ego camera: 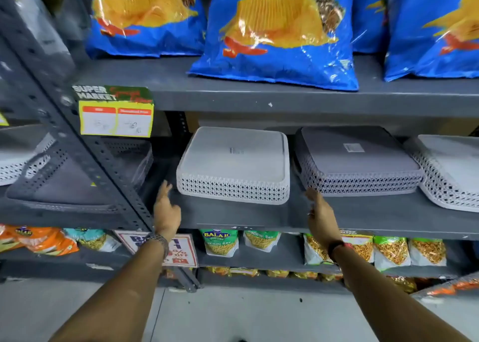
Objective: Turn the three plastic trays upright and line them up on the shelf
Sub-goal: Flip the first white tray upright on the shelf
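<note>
Three plastic trays with lattice sides lie upside down on the grey middle shelf [233, 214]. The white tray [234, 160] is in the middle of the view, a darker grey tray [357, 160] is to its right, and a light tray [451, 165] is cut off by the right edge. My left hand [166, 209] is open, just off the white tray's front left corner and apart from it. My right hand [320, 214] is open in front of the gap between the white and grey trays, touching neither.
Blue chip bags [277, 31] fill the shelf above. A slanted grey upright [85, 139] with a yellow price tag [116, 116] stands left of my left hand. More trays [64, 176] lie beyond it. Snack packets [391, 251] fill the shelf below.
</note>
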Motion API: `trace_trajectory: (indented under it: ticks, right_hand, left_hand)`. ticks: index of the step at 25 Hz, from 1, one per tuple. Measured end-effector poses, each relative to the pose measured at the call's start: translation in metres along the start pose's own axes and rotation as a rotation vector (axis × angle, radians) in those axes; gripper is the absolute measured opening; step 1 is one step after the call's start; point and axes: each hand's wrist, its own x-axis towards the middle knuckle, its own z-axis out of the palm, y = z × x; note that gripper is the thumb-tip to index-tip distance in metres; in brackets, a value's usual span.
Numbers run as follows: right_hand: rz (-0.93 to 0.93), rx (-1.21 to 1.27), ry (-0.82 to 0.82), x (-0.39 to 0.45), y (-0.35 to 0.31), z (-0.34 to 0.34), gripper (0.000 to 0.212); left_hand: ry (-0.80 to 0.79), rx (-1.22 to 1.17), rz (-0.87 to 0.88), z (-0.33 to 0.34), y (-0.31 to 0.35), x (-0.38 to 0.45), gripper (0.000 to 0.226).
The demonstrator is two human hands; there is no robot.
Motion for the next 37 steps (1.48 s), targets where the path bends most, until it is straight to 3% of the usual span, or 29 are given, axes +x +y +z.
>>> trace_trajectory:
  ticks: [3, 4, 8, 11, 14, 17, 21, 27, 31, 35, 37]
  right_hand:
    - [0.054, -0.015, 0.016, 0.028, 0.004, 0.012, 0.062]
    - [0.07, -0.029, 0.018, 0.035, -0.001, 0.013, 0.062]
    - [0.129, 0.005, 0.008, 0.059, -0.001, 0.026, 0.06]
    - [0.183, 0.114, 0.016, 0.075, -0.002, 0.037, 0.057]
    - [0.179, 0.164, 0.014, 0.084, -0.004, 0.043, 0.059]
    - [0.203, 0.261, -0.032, 0.087, -0.008, 0.043, 0.069]
    - [0.185, 0.306, -0.064, 0.082, -0.01, 0.034, 0.073]
    - [0.102, 0.365, -0.084, 0.059, -0.02, 0.003, 0.073]
    - [0.002, 0.366, -0.027, 0.058, -0.041, -0.019, 0.061]
    - [0.006, 0.425, 0.1, 0.058, -0.063, -0.03, 0.048]
    - [0.006, 0.472, 0.15, 0.058, -0.067, -0.031, 0.044]
  left_hand:
    - [0.046, -0.371, -0.093, 0.002, -0.009, 0.047, 0.049]
    - [0.119, -0.344, -0.092, 0.003, -0.006, 0.054, 0.042]
    - [0.155, -0.33, -0.096, 0.013, -0.013, 0.105, 0.025]
    - [0.131, -0.25, -0.176, 0.019, -0.02, 0.138, 0.086]
    - [0.07, -0.232, -0.188, 0.022, -0.025, 0.157, 0.098]
    - [0.139, -0.355, -0.214, 0.019, -0.04, 0.18, 0.113]
    - [0.075, -0.381, -0.206, 0.024, 0.023, 0.096, 0.08]
    - [0.111, -0.536, -0.186, 0.013, 0.035, 0.063, 0.092]
    - [0.139, -0.553, -0.015, 0.014, 0.065, 0.021, 0.036]
    - [0.134, -0.507, 0.16, 0.003, 0.075, 0.01, 0.025]
    - [0.112, -0.466, 0.246, -0.001, 0.072, 0.014, 0.036]
